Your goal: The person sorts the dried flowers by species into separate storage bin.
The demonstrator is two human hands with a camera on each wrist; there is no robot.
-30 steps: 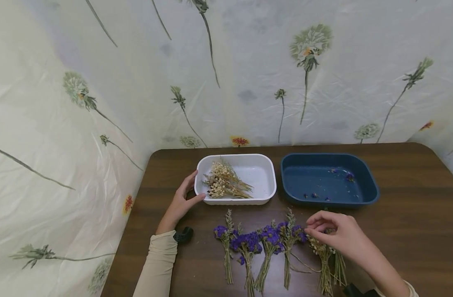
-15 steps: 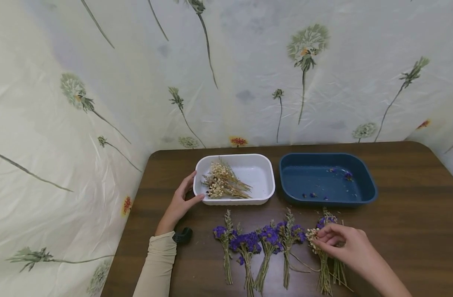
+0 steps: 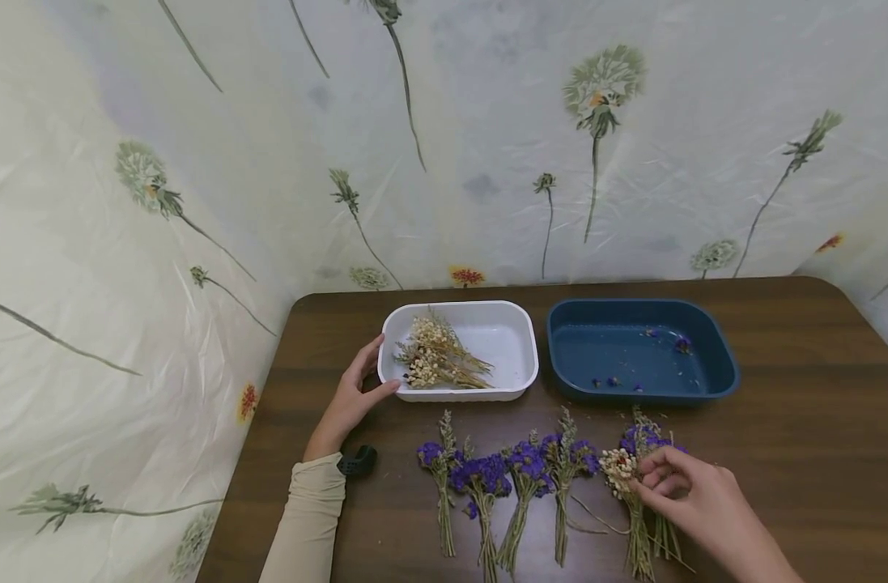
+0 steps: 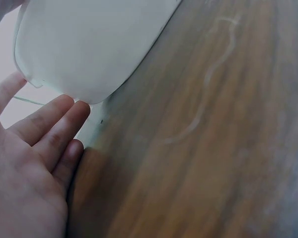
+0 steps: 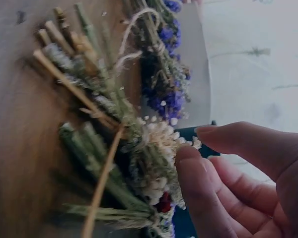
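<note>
The cream dried-flower bundle (image 3: 618, 468) lies on the worktop (image 3: 793, 364) just to the left of the person's right hand (image 3: 690, 484), by far the nearer of the two hands. Its long axis runs roughly toward the person: blossoms at the far end, tied stems pointing back along the worktop. A purple-flowered bundle (image 3: 640, 439) lies close on its right side, partly behind the right hand, and their stems run nearly together.

The right hand has its fingers bent, with thumb and index tips close to each other right at the cream blossoms; whether a sprig is pinched between them cannot be told. The left hand (image 3: 349, 398) is spread, fingers nearly straight, its fingertips against the left end of the white tray (image 3: 505, 344) and its thumb at the near corner.

In that tray, cream dried flowers (image 3: 432, 360) lie toward the left side, stems pointing right. The blue tray (image 3: 604, 348) beyond the right hand holds a few scattered purple petals (image 3: 681, 346). A row of purple-flowered bundles (image 3: 528, 461) lies between the hands, stems toward the person.
</note>
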